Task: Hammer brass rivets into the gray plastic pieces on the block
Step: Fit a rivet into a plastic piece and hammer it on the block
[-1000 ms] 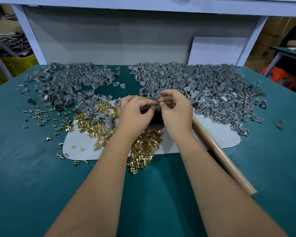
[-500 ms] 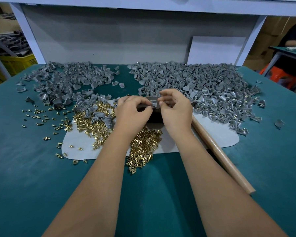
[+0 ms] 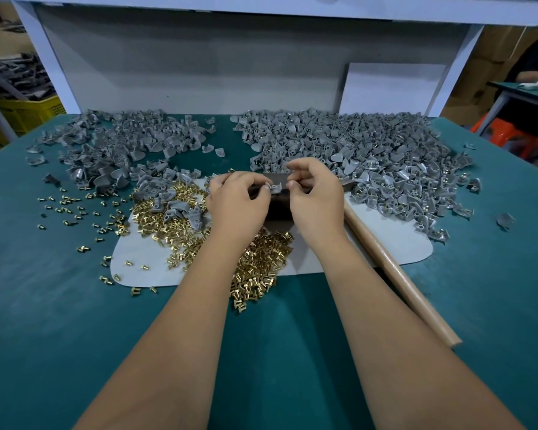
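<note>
Two hands are parked over the dark block [image 3: 277, 209] and barely anything has changed in the last second: the left hand [image 3: 236, 206] and right hand [image 3: 316, 200] sit in the same spot as before, fingertips huddled around one small gray plastic piece [image 3: 275, 188] on top of the block. Left pinches its near edge; right's thumb and finger are curled at its other side, pinching either the piece or a rivet (too tiny to tell which). My read: still fiddling the rivet into its hole, no hammering yet, since the wooden hammer handle [image 3: 395, 274] lies untouched on the counter [image 3: 44, 305], just right of the right wrist.

Containers? None really on the counter. Everything's loose: brass rivets [image 3: 261, 265] heaped on a pale mat [image 3: 385, 240] and spilling onto the green, plus strays off to the left. Gray pieces sit in two big heaps at the back, left pile [image 3: 112, 144] and right pile [image 3: 370, 150]. Only actual bin is a yellow crate [image 3: 25, 113] off the counter's left edge, contents not visible.
</note>
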A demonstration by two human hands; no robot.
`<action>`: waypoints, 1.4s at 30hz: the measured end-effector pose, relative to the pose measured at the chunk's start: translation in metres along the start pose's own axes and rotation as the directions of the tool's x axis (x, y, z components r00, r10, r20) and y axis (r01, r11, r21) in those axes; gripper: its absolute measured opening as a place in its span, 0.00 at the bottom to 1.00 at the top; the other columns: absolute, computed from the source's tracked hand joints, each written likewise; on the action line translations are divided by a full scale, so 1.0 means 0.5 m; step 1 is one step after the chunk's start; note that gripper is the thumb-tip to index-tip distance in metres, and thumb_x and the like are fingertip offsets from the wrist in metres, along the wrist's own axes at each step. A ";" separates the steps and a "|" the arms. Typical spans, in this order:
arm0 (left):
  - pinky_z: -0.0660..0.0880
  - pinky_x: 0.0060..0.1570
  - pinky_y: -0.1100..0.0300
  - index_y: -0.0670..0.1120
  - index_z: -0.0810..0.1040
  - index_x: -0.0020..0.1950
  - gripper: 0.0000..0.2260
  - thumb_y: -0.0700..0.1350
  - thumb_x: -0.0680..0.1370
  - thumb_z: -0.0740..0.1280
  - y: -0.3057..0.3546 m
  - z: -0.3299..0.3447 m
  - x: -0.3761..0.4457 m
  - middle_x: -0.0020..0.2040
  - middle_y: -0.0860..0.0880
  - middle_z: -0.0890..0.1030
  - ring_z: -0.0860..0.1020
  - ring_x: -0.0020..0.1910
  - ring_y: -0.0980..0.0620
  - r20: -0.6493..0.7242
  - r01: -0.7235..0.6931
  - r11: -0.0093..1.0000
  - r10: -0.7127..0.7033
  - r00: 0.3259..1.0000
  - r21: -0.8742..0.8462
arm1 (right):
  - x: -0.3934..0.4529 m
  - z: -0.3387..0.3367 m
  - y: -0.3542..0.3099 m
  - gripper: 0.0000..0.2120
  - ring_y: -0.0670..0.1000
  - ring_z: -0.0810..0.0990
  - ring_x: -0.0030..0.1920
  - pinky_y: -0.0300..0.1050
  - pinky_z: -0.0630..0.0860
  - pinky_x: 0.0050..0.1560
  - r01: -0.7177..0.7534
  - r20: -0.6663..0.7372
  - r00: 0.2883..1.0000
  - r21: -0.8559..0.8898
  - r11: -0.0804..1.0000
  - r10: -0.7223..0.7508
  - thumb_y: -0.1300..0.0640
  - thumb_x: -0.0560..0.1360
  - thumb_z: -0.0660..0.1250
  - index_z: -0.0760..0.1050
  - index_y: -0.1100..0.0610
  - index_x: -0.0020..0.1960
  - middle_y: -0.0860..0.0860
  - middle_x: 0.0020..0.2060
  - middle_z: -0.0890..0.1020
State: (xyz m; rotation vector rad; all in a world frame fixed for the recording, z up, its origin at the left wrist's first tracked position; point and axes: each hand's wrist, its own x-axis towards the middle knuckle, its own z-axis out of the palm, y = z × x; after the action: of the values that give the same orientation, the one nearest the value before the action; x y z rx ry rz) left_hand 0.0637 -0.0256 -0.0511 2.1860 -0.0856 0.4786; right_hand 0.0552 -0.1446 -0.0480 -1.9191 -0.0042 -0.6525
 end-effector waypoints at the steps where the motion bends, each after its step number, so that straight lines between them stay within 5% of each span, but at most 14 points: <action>1: 0.61 0.69 0.47 0.53 0.82 0.52 0.07 0.46 0.79 0.65 -0.002 -0.002 0.001 0.58 0.55 0.80 0.64 0.67 0.46 0.005 0.005 1.000 -0.005 1.000 -0.019 | 0.000 -0.001 0.001 0.17 0.40 0.77 0.41 0.42 0.78 0.46 0.004 -0.004 1.000 0.006 1.000 -0.004 0.70 0.73 0.64 0.77 0.48 0.50 0.42 0.38 0.79; 5: 0.61 0.69 0.48 0.53 0.83 0.53 0.07 0.46 0.79 0.66 -0.006 -0.005 0.004 0.59 0.55 0.81 0.65 0.67 0.46 0.019 -0.011 1.000 0.012 1.000 -0.017 | -0.001 0.000 -0.006 0.17 0.38 0.76 0.40 0.33 0.75 0.42 0.032 0.031 0.999 0.030 0.999 -0.032 0.70 0.72 0.65 0.77 0.49 0.51 0.42 0.37 0.79; 11: 0.60 0.69 0.49 0.54 0.84 0.52 0.07 0.46 0.79 0.67 -0.013 -0.007 0.006 0.57 0.56 0.81 0.65 0.67 0.47 0.033 -0.043 0.998 0.045 0.998 -0.046 | -0.002 0.007 -0.010 0.17 0.48 0.79 0.48 0.50 0.77 0.52 0.071 0.067 0.995 -0.048 0.996 -0.068 0.67 0.71 0.68 0.76 0.47 0.51 0.44 0.38 0.81; 19: 0.59 0.69 0.51 0.53 0.84 0.53 0.07 0.47 0.79 0.67 -0.016 -0.006 0.008 0.58 0.56 0.81 0.65 0.68 0.48 0.044 -0.042 0.998 0.044 0.998 -0.046 | 0.006 0.010 -0.017 0.18 0.50 0.79 0.50 0.55 0.74 0.56 0.015 0.077 0.997 -0.118 0.993 -0.006 0.65 0.71 0.68 0.75 0.43 0.52 0.42 0.37 0.82; 28: 0.60 0.68 0.55 0.52 0.84 0.53 0.07 0.48 0.79 0.68 -0.016 -0.006 0.006 0.57 0.57 0.80 0.65 0.68 0.48 0.039 -0.031 0.999 0.033 0.999 -0.040 | 0.013 0.005 -0.022 0.18 0.48 0.78 0.54 0.54 0.70 0.63 -0.031 0.124 0.991 -0.201 0.979 0.057 0.62 0.73 0.67 0.77 0.45 0.58 0.39 0.36 0.81; 35: 0.60 0.69 0.51 0.53 0.84 0.54 0.07 0.49 0.79 0.68 -0.012 -0.008 0.005 0.56 0.58 0.79 0.64 0.67 0.48 0.047 -0.029 0.999 0.032 0.998 -0.044 | 0.012 -0.015 -0.019 0.11 0.42 0.79 0.48 0.41 0.75 0.51 -0.099 0.095 0.991 0.033 0.994 0.096 0.62 0.76 0.65 0.80 0.50 0.53 0.43 0.44 0.82; 42: 0.60 0.68 0.53 0.54 0.84 0.53 0.07 0.49 0.79 0.68 -0.013 -0.009 0.004 0.57 0.57 0.80 0.64 0.67 0.48 0.053 -0.039 0.998 0.041 0.998 -0.050 | 0.008 -0.002 -0.012 0.02 0.51 0.75 0.52 0.54 0.73 0.55 0.109 0.134 0.989 -0.357 0.928 -0.064 0.54 0.73 0.68 0.80 0.49 0.44 0.46 0.46 0.80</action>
State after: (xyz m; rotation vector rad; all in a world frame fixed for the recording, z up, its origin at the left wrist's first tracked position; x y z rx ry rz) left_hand 0.0656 -0.0177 -0.0528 2.1528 -0.1686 0.4359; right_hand 0.0567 -0.1438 -0.0407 -2.3270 -0.0475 -0.6278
